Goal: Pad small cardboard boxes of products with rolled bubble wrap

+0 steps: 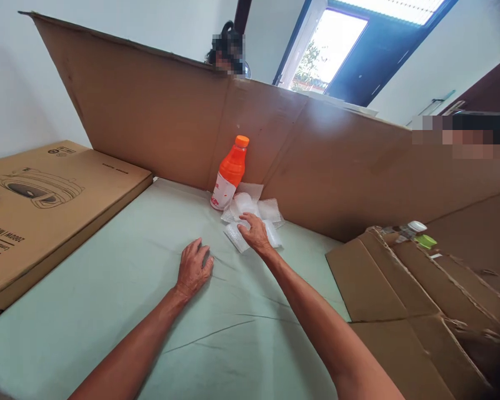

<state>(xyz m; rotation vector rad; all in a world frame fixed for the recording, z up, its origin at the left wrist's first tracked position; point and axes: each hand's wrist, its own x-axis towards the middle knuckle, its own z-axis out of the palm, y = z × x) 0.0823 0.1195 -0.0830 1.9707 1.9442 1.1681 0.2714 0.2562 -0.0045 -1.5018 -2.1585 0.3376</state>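
My right hand [255,232] is over a small heap of clear bubble wrap bags [270,210], its thumb and fingers apart. Whether the fingertips touch the plastic I cannot tell. Just behind the heap, an orange bottle [232,171] with an orange cap and a white label stands against the cardboard. My left hand [194,269] rests palm down on the pale green cloth [108,278], fingers loosely spread and nothing in them, to the left of the bags.
A tall cardboard panel [162,105] closes off the back. At left lies a flat printed carton [58,189]. Open cardboard boxes [375,278] stand at right, with a white-capped clear container [412,229] and a green lid [425,241] showing. Two people are partly visible beyond the panel.
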